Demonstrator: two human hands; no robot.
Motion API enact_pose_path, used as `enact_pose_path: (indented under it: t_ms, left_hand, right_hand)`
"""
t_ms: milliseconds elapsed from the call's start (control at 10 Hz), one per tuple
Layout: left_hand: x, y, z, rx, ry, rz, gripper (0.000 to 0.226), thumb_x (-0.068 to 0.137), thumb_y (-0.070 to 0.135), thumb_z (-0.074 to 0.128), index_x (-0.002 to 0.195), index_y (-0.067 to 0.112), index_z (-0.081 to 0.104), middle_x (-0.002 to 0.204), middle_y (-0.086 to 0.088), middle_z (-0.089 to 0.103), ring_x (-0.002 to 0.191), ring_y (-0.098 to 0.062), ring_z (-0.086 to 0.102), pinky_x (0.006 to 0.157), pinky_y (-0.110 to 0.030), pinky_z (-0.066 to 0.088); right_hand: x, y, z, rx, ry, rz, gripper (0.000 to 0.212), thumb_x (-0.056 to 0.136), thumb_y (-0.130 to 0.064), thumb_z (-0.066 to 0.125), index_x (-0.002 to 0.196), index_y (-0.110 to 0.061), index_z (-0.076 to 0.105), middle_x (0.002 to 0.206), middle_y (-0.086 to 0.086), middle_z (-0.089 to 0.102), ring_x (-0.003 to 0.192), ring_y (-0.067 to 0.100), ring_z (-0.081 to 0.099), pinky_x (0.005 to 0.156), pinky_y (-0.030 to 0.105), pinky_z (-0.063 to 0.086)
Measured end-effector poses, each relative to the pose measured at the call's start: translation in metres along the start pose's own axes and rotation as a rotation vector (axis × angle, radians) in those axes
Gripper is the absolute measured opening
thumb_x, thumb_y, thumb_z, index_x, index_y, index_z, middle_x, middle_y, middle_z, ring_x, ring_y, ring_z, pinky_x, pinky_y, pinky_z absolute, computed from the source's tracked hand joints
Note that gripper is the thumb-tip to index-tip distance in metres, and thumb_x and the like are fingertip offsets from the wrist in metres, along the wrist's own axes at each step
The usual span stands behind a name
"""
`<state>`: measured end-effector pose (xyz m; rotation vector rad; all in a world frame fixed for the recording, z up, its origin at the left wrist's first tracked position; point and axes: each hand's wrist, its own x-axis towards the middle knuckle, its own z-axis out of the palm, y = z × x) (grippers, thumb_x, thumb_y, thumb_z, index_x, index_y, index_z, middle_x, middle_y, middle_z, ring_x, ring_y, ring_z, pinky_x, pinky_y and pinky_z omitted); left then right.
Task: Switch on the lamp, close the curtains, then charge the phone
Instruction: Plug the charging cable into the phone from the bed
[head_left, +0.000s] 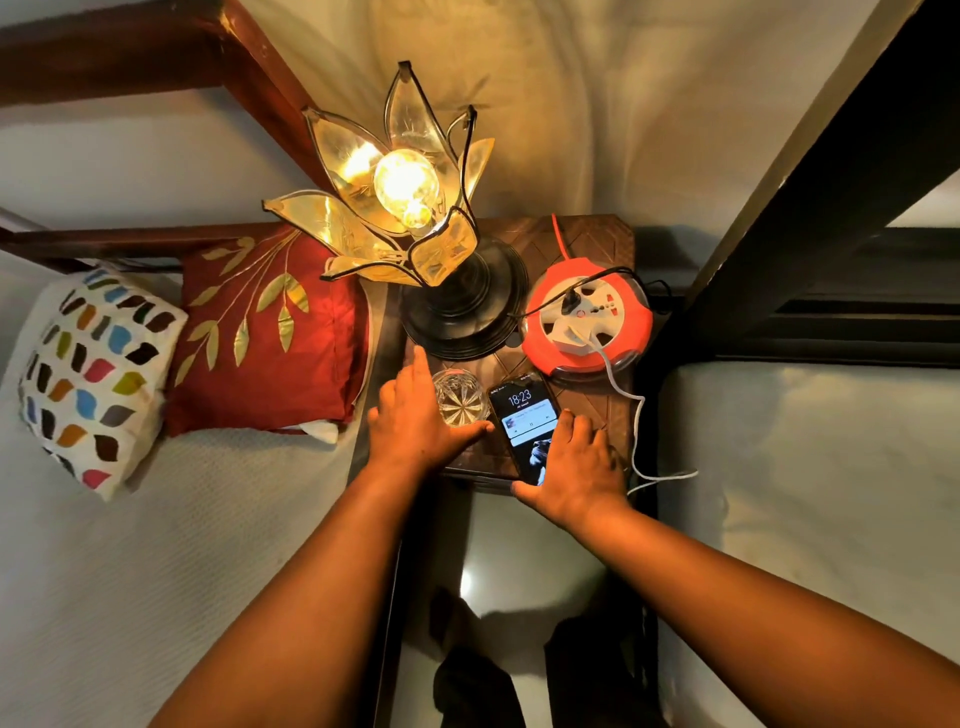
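The flower-shaped glass lamp (400, 182) stands lit on the wooden nightstand (597, 244). Cream curtain fabric (571, 104) hangs behind it. The phone (522, 410) lies at the nightstand's near edge, its screen lit. My right hand (576, 467) covers its lower right part, thumb around the near end. A white charging cable (636, 415) runs from a white plug (569, 332) in the orange extension reel (587, 317), loops off the right edge and disappears under my right hand. My left hand (410, 421) rests flat and open on the nightstand, beside the phone.
A cut-glass tumbler (460, 397) stands between my left hand and the phone. A red leaf-pattern cushion (265, 332) and a white spotted cushion (88, 379) lie on the bed at left. A dark post (831, 182) rises at right, beside another mattress (805, 467).
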<state>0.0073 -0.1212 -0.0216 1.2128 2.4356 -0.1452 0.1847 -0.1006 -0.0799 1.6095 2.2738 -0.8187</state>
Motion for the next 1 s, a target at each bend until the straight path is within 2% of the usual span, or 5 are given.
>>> enact_pose_path:
  t_ms: [100, 200, 400, 700, 1000]
  left_hand:
    - [0.003, -0.003, 0.002, -0.025, 0.050, 0.049, 0.098, 0.062, 0.064, 0.073, 0.138, 0.015, 0.037, 0.130, -0.014, 0.054, 0.121, -0.034, 0.050, 0.095, -0.045, 0.043]
    - [0.001, -0.007, 0.003, -0.095, 0.058, 0.061, 0.088, 0.064, 0.058, 0.075, 0.135, 0.015, 0.042, 0.129, -0.014, 0.055, 0.120, -0.033, 0.051, 0.097, -0.043, 0.043]
    - [0.004, -0.026, 0.000, -0.100, 0.043, 0.052, 0.092, 0.066, 0.059, 0.073, 0.141, 0.017, 0.038, 0.134, -0.010, 0.051, 0.124, -0.029, 0.048, 0.100, -0.043, 0.040]
    - [0.006, -0.033, 0.001, -0.124, 0.039, 0.050, 0.097, 0.068, 0.058, 0.073, 0.145, 0.017, 0.030, 0.140, -0.010, 0.044, 0.129, -0.030, 0.042, 0.103, -0.044, 0.037]
    - [-0.010, -0.036, 0.002, -0.130, -0.002, 0.069, 0.113, 0.072, 0.073, 0.056, 0.152, 0.018, -0.002, 0.161, -0.008, 0.008, 0.147, -0.026, 0.010, 0.117, -0.046, 0.015]
  right_hand:
    - [0.005, 0.001, -0.001, 0.026, 0.020, -0.022, 0.107, 0.064, -0.067, 0.068, 0.140, -0.007, 0.024, 0.136, 0.013, 0.039, 0.123, 0.030, 0.042, 0.100, 0.039, 0.041]
    - [0.010, 0.002, -0.004, 0.039, 0.034, -0.050, 0.105, 0.064, -0.066, 0.070, 0.139, -0.007, 0.026, 0.135, 0.014, 0.040, 0.123, 0.030, 0.042, 0.101, 0.039, 0.040]
    - [0.023, -0.003, -0.011, 0.009, 0.027, -0.122, 0.107, 0.065, -0.064, 0.071, 0.142, -0.007, 0.023, 0.136, 0.014, 0.039, 0.123, 0.030, 0.040, 0.103, 0.038, 0.037]
    - [0.029, -0.008, -0.013, -0.015, 0.079, -0.095, 0.106, 0.067, -0.064, 0.068, 0.145, -0.008, 0.022, 0.136, 0.014, 0.039, 0.123, 0.031, 0.041, 0.102, 0.041, 0.039]
    - [0.014, -0.022, -0.018, -0.175, 0.146, -0.136, 0.099, 0.075, -0.066, 0.056, 0.148, -0.014, 0.016, 0.138, 0.012, 0.037, 0.122, 0.030, 0.038, 0.102, 0.043, 0.033]
